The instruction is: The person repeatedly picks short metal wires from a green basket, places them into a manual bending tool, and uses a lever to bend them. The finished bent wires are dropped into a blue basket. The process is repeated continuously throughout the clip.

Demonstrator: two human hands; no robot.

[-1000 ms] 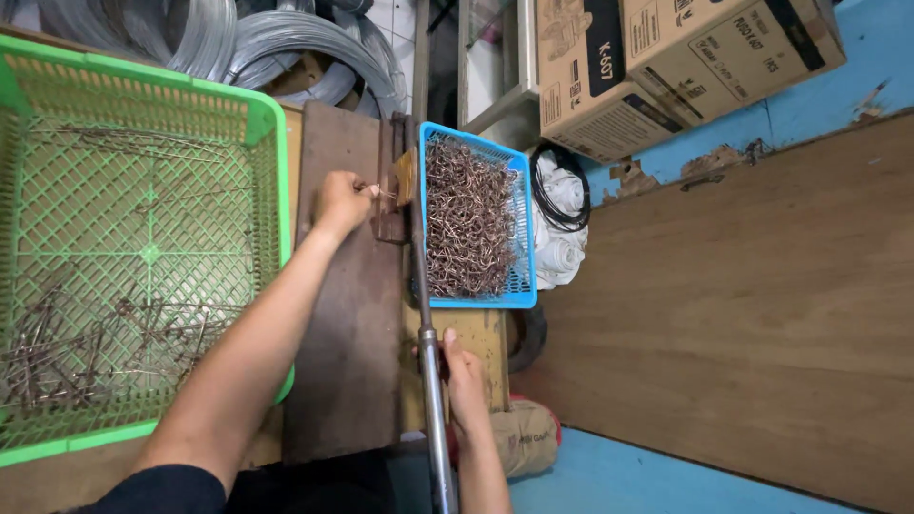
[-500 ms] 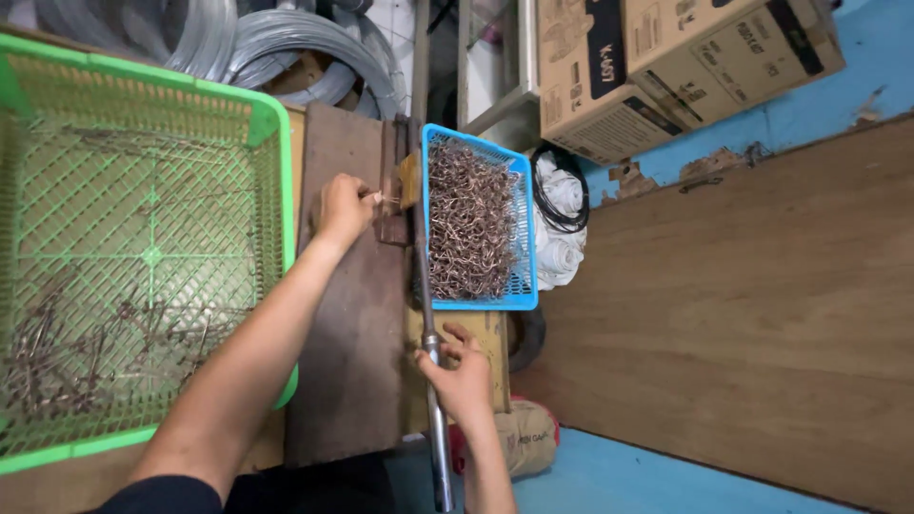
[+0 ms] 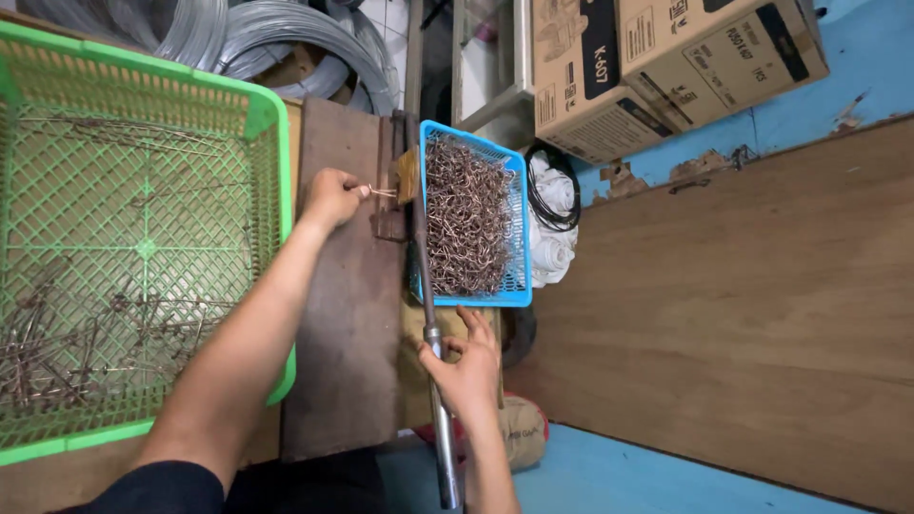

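We see a long grey metal lever bar (image 3: 430,314) running near-vertical through the centre of the frame, its long axis going from the dark wooden board (image 3: 347,362) jig at upper centre down to the bottom edge, leaning slightly right as it descends. Right hand (image 3: 466,366) sits on the bar's lower part, fingers loosely curled about it, not clamped tight; the thumb side is partly hidden behind the bar. Left hand (image 3: 331,197) is at upper centre, pinching a short bent piece of thin copper-coloured wire (image 3: 383,192) that points right toward the small rusty metal bending fixture (image 3: 392,205) at the bar's top end. The blue plastic mesh basket of bent wire pieces (image 3: 471,219) lies just right of the bar. The large green plastic mesh basket (image 3: 143,238) fills the left side of the frame with scattered wire pieces in its lower left, cut off by the frame edge. The wire's far tip and how it sits in the fixture are too small for us to make out. The bar's bottom end is cut off by the frame.
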